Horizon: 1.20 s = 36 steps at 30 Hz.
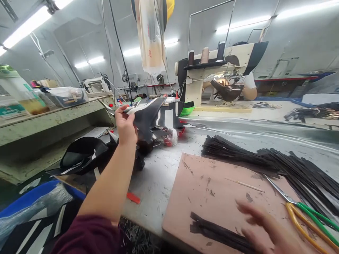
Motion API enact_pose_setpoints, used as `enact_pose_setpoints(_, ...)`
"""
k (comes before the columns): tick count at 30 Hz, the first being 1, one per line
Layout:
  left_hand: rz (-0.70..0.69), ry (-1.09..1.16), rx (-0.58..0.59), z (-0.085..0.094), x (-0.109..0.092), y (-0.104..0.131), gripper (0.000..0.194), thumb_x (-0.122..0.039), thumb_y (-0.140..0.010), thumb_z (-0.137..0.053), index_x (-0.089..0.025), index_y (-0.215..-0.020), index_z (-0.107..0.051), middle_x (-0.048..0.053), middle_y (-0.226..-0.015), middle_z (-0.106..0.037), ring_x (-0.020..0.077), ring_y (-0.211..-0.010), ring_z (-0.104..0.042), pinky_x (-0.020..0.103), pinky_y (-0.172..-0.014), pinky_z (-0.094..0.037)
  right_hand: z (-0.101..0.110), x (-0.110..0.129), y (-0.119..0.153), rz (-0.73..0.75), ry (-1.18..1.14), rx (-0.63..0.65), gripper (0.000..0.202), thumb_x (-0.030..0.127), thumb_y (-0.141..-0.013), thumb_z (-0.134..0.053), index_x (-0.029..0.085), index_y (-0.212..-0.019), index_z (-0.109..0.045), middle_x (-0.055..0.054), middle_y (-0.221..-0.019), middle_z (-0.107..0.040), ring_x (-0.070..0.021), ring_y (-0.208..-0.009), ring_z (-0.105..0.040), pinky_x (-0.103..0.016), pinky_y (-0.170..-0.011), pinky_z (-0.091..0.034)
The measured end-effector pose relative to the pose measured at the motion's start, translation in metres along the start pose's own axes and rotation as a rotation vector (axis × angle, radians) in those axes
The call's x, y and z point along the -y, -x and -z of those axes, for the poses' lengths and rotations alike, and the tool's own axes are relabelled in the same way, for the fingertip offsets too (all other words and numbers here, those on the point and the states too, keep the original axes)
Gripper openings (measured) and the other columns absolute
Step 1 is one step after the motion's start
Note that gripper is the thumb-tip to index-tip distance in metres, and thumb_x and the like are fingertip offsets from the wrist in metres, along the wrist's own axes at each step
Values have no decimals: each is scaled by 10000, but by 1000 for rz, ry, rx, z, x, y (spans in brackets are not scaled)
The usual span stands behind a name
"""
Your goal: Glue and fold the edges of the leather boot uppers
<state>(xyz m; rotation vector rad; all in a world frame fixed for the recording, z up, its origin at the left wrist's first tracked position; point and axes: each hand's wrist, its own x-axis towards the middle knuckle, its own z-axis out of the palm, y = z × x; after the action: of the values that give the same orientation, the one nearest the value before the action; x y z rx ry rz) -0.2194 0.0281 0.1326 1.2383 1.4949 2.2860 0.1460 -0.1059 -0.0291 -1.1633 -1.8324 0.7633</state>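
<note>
My left hand (125,123) is closed on the edge of a black piece with white stripes (149,118), raised above the left part of the metal table. My right hand (267,225), blurred, has its fingers apart over the pinkish board (201,183) at the lower right. Beneath and beside it lies a short bundle of black strips (217,231). Scissors with green and orange handles (296,206) rest at the board's right side, and a thin pale stick (245,184) lies on the board. A larger bundle of black strips (233,151) crosses the board's far edge.
Behind the table, a person works at a sewing machine (196,88) with thread spools. A clear round container (171,137) stands mid-table; a red object (133,198) lies near the front edge. Black pieces (84,151) are piled left, above a blue tub (31,197). A plastic bag (150,42) hangs overhead.
</note>
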Motion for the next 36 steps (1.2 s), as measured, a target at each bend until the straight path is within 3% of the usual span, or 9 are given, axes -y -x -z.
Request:
enact_pose_setpoints(4,-169,204,430,-11,-40,109,371,-149,-779,-532,-262,-1131,-509,29,-1017,-576,168,-931,-559,260,-783,-473,-1,42,-59,-23,-732,27,646,687,-654,-538,310,-1178,-539,-76,-1182,-596,-277,-1064,-564,-408,-827,-505)
enact_pose_setpoints(8,-171,3,876,-14,-43,193,450,-172,-811,-481,-268,-1250,-467,65,-1074,-588,200,-968,-549,336,-867,-443,9,75,-100,-220,-817,-156,515,420,-559,-714,219,-1025,-627,-71,-965,-681,-279,-912,-623,-431,-817,-492)
enact_pose_setpoints(14,357,4,1234,-36,-36,168,568,-420,-708,-629,-252,-1237,-507,80,-1024,-613,250,-916,-565,349,-755,-460,54,89,-149,7,-11,-126,160,192,-622,-529,174,-719,-656,-26,-692,-668,-243,-754,-618,-360,-730,-488)
enact_pose_setpoints(19,944,512,1012,-51,-50,163,700,-661,-561,-635,-199,-1085,-596,125,-1072,-609,303,-933,-589,381,-690,-505,50,101,-143,326,623,244,507,42,-674,-469,224,-1129,-602,-60,-1091,-641,-239,-935,-608,-337,-794,-466)
enact_pose_setpoints(23,1081,500,671,-47,-45,192,501,-178,-560,-724,-186,-1039,-577,72,-931,-657,198,-750,-629,291,-615,-532,55,72,-126,321,482,459,498,154,-713,-551,221,-1206,-547,-68,-1219,-570,-234,-1060,-559,-348,-879,-442)
enact_pose_setpoints(26,1138,454,516,-45,-30,200,457,2,-550,-612,-157,-977,-578,52,-794,-670,144,-615,-618,218,-536,-520,73,29,-120,34,322,360,325,307,-843,-426,190,-1082,-611,-61,-1075,-646,-192,-962,-602,-312,-806,-469)
enact_pose_setpoints(29,1181,433,350,-54,-22,189,290,36,-596,-528,-140,-822,-573,24,-650,-645,111,-493,-580,184,-450,-497,72,-7,-110,-233,526,207,244,189,-827,-422,160,-912,-649,-85,-945,-671,-200,-882,-608,-304,-766,-453)
enact_pose_setpoints(33,1118,447,291,-87,-31,170,185,41,-631,-484,-134,-673,-526,5,-554,-604,108,-451,-568,169,-405,-484,48,-32,-95,-289,654,172,159,83,-705,-539,189,-768,-639,-72,-897,-664,-213,-923,-575,-276,-811,-391)
enact_pose_setpoints(36,1063,465,335,-104,-41,167,194,44,-616,-490,-142,-664,-521,-6,-557,-601,110,-465,-576,179,-414,-495,59,-41,-93,-364,705,51,211,52,-701,-512,187,-831,-609,-86,-901,-647,-219,-912,-567,-275,-769,-378)
